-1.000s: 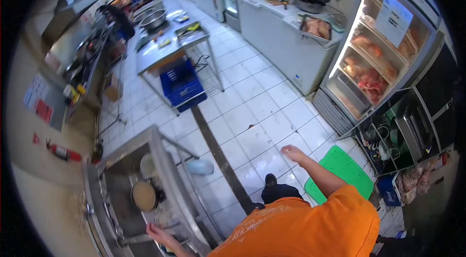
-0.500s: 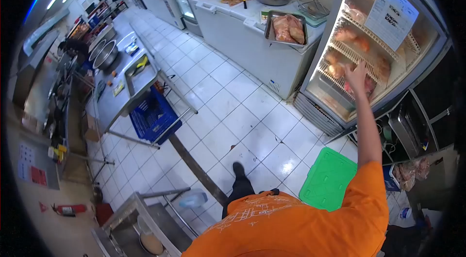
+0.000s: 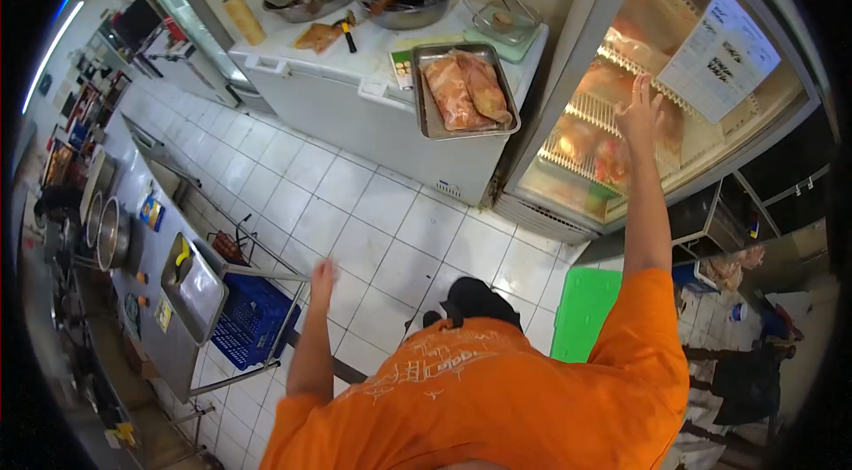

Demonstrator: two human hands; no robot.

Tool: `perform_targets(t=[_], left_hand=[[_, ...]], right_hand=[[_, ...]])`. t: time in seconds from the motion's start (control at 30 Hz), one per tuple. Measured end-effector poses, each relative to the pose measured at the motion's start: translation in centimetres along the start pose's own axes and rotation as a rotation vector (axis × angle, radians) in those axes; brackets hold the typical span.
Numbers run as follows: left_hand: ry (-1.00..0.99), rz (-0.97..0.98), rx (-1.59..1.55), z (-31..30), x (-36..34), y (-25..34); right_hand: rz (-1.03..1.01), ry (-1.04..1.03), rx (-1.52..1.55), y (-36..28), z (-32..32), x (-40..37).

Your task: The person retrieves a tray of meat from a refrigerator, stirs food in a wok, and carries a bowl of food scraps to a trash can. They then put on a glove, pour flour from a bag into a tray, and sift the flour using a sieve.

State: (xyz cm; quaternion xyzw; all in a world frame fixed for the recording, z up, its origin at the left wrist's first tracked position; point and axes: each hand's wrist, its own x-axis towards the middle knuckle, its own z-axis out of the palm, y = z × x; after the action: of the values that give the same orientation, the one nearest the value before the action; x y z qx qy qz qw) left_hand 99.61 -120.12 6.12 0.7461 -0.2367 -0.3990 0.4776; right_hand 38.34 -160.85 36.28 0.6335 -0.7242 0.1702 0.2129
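Toward the upper right of the frame, the right hand [image 3: 639, 113] — fingers apart — is raised before the lit glass-door fridge [image 3: 593, 119], while left of centre the left hand [image 3: 323, 279] hangs above the floor [image 3: 382, 244], too blurred to tell its grip.

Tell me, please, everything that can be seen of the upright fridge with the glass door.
The upright fridge stands beside the white chest freezer, slanting in this view. It has a grey, metal-looking frame and a lit inside. Through the glass, pale wire shelves hold blurred, pinkish-orange food. A written sheet, unreadable here, is on the door, which appears closed. The right hand is in front; contact is unclear.
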Motion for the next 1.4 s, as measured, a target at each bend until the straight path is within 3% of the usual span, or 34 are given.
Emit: perform_targets(t=[0.03,0.07,0.1,0.13,0.17,0.23,0.27,0.37,0.4,0.43,0.47,0.5,0.53,0.57,0.6,0.67,0.73,0.77,0.8,0.87,0.97,1.07,1.2,1.3,1.4], left_hand=[[-0.070,0.145,0.036,3.8,5.5,4.9],[-0.162,0.204,0.273,7.0,10.6,9.6],[-0.190,0.416,0.231,10.9,14.9,12.7],[-0.214,0.394,0.057,14.9,17.1,16.4],[-0.150,0.585,0.151,18.7,21.6,17.7],[-0.126,0.519,0.275,24.8,24.6,22.1],[-0.057,0.540,0.431,27.5,26.8,23.4],[-0.440,0.265,0.169,33.1,30.1,23.7],[-0.404,0.418,0.298,34.0,30.1,23.9],[-0.345,0.567,0.428,35.0,29.9,24.0],[-0.366,0.446,0.411,36.7,31.1,22.4],[-0.329,0.597,0.412,38.0,32.0,20.7],[-0.357,0.712,0.245,36.4,30.5,22.0],[-0.465,0.560,0.100,35.3,29.1,24.2],[-0.399,0.592,0.119,35.8,29.9,23.4],[-0.428,0.586,0.182,34.0,31.1,24.4],[-0.574,0.522,0.262,28.8,29.7,28.9],[-0.497,0.699,0.154,29.1,31.4,27.3],[-0.516,0.716,0.146,27.1,30.7,29.0],[-0.558,0.725,0.118,22.1,31.6,32.7],[-0.559,0.649,0.142,16.2,34.7,32.8],[-0.522,0.683,0.176,9.9,38.6,31.0],[-0.499,0.700,0.161,0.0,42.7,30.1],[-0.444,0.564,0.161,-8.0,46.3,29.6],[-0.266,0.643,0.188,-17.0,50.8,29.7]], right_hand=[[-0.011,0.033,0.057,0.0,0.6,0.0],[-0.028,0.075,0.116,-0.4,1.6,0.1],[-0.076,0.191,0.129,-1.5,2.7,-0.8],[-0.126,0.082,0.128,-3.2,3.9,-2.2],[-0.179,-0.003,0.134,-5.5,5.2,-2.5],[-0.116,-0.213,0.678,-10.8,8.3,-2.8],[-0.033,-0.297,0.761,-13.2,11.3,-1.7],[0.048,-0.591,0.757,-17.3,21.1,0.3],[-0.113,-0.689,0.760,-16.1,28.1,1.2],[0.126,-0.825,1.134,-15.2,35.4,1.5],[0.162,-1.051,1.433,-19.1,26.4,2.6],[0.319,-1.305,1.621,-20.3,26.0,3.3],[0.171,-1.068,1.566,-17.5,31.4,2.5],[0.221,-0.924,1.311,-18.5,28.7,1.9],[0.122,-0.716,1.158,-17.3,31.8,1.3],[0.129,-0.708,1.183,-21.5,22.8,0.3],[0.252,-0.753,1.305,-23.0,20.6,-0.3],[0.376,-0.734,1.344,-25.6,17.5,-0.5],[0.517,-0.694,1.399,-27.8,13.6,-1.0],[0.524,-0.707,1.434,-29.8,14.6,-1.5],[0.427,-0.733,1.350,-32.3,17.4,-3.2],[0.328,-0.747,1.273,-38.9,18.9,-5.5],[0.285,-0.739,1.298,-50.9,17.3,-7.9],[0.255,-0.764,1.371,-59.0,15.8,-8.4],[0.386,-0.917,1.543,-72.8,9.3,-7.7]])
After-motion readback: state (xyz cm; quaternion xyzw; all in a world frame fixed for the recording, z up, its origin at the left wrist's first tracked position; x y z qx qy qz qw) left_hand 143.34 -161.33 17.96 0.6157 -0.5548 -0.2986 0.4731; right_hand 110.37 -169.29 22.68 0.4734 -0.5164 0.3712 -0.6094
